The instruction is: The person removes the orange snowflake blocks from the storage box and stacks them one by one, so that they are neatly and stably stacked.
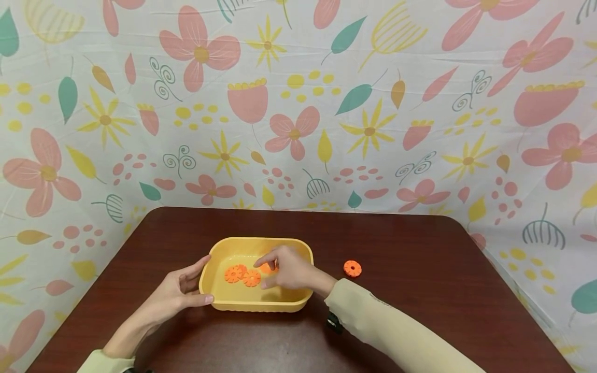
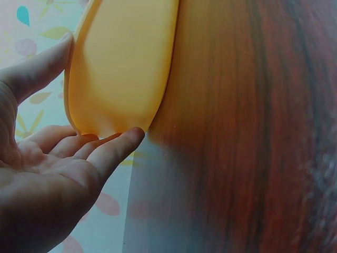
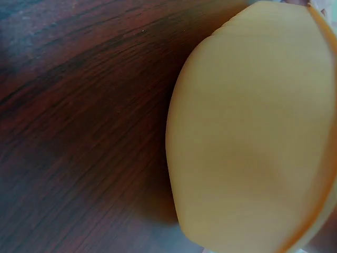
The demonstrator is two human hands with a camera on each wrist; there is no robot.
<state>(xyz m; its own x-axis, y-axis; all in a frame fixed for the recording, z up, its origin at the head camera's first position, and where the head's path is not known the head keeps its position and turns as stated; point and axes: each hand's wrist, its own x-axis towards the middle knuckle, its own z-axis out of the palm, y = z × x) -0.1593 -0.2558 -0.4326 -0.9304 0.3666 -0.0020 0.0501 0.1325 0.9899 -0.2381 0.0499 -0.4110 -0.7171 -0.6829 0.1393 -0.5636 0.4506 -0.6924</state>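
A yellow plastic tub stands on the table. Several orange notched discs, round with a hole in the middle, lie on its floor. The left hand grips the tub's left end, its thumb at the near corner and index finger at the far one. In the left wrist view, its fingers rest against the tub's end wall. Inside the tub, the right hand reaches over the discs with thumb and index finger spread apart. One disc is partly hidden under it. The right wrist view shows only the tub's outer wall.
Outside the tub, to its right, a single orange disc lies on the dark brown wooden table. A flower-print cloth hangs behind the table and along its sides.
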